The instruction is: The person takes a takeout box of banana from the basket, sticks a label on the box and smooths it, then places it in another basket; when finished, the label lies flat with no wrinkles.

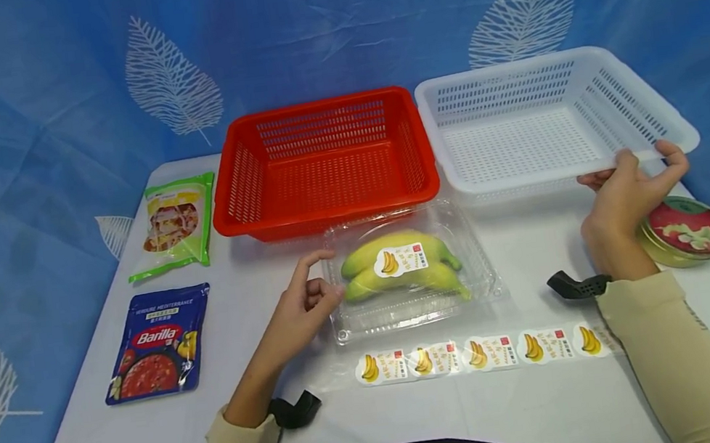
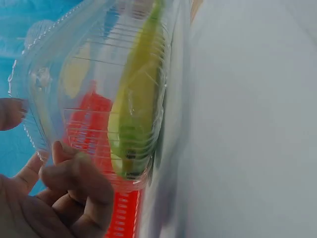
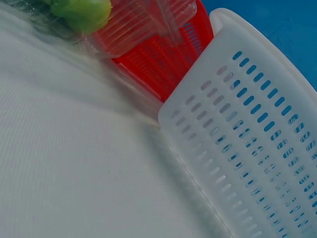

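A clear plastic clamshell box holds yellow-green bananas and bears a white banana sticker. My left hand is at the box's left edge, with bent index finger and thumb on its rim; the left wrist view shows fingertips at that rim. At the right, my right hand grips the near rim of a white basket. That basket's perforated wall fills the right of the right wrist view, where the hand itself is out of sight.
A red basket stands behind the box. A strip of banana stickers lies in front. At left are a green-edged food packet and a blue Barilla pouch. A round tin sits beside my right wrist.
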Action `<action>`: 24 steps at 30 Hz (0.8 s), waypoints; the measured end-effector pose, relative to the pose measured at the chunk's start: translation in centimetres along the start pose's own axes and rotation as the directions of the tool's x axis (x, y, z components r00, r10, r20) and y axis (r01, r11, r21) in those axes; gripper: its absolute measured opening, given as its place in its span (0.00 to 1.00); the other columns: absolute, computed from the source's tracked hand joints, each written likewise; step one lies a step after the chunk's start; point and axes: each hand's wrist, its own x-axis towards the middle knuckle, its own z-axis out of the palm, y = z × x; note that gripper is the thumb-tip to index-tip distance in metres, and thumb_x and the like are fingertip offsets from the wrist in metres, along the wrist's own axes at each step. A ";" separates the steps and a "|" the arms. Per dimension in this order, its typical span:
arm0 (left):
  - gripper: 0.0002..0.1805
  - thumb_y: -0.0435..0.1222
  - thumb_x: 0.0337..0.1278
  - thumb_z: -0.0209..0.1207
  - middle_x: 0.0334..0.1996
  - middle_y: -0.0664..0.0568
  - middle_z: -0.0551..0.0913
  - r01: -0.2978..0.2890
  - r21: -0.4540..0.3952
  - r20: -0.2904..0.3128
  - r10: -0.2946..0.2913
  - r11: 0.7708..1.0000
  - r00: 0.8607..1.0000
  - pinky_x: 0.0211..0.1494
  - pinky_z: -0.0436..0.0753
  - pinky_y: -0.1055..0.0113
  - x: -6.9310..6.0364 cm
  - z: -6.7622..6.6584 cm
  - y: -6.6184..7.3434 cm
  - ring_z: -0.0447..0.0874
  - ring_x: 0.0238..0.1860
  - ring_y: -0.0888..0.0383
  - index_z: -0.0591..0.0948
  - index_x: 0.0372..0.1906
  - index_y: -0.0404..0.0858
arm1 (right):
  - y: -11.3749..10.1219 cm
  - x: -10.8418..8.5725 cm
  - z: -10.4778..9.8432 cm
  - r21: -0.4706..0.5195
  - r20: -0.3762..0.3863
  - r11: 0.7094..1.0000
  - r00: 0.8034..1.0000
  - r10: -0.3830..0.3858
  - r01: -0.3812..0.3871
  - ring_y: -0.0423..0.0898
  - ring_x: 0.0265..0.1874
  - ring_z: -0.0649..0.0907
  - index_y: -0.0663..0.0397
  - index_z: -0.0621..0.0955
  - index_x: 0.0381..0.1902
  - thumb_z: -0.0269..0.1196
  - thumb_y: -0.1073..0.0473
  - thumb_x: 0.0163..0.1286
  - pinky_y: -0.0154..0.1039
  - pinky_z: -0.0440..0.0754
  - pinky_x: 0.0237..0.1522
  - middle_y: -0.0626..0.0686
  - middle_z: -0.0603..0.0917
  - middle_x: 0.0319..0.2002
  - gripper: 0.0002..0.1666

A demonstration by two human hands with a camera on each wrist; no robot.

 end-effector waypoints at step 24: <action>0.28 0.27 0.69 0.58 0.24 0.46 0.68 -0.119 -0.050 0.022 0.121 0.992 0.992 0.24 0.67 0.67 -0.8 -0.2 4.1 0.64 0.21 0.58 0.70 0.70 0.46 | 0.5 0.4 -0.5 -0.089 -0.010 0.996 1.000 -0.013 0.012 0.46 0.14 0.75 0.45 0.66 0.62 0.62 0.65 0.72 0.32 0.79 0.19 0.56 0.74 0.25 0.26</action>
